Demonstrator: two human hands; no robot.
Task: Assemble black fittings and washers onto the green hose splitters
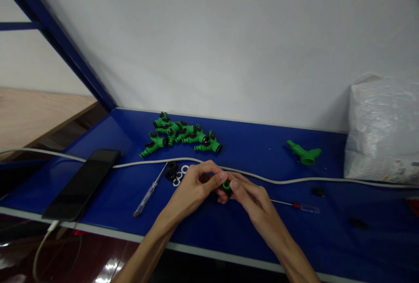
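Observation:
Both of my hands meet over the front middle of the blue table, gripping one small green and black hose connector [226, 185] between them. My left hand [203, 182] pinches it from the left with thumb and fingers. From the other side my right hand [250, 193] closes on it, thumb near the round green opening. Most of the connector is hidden by my fingers. Just left of my left hand lie several white ring washers [180, 175] and some black rings [171, 170]. Further back is a group of green Y-shaped hose connectors with black valve levers [186, 132].
A clear-handled screwdriver [144, 200] and a black phone [83, 182] on a cable lie left. To the right are a red-tipped screwdriver [304, 207], a bare green Y-piece [305, 153], small black parts [318, 192] and a plastic-wrapped package [382, 130]. A white cable [288, 182] crosses the table [255, 143].

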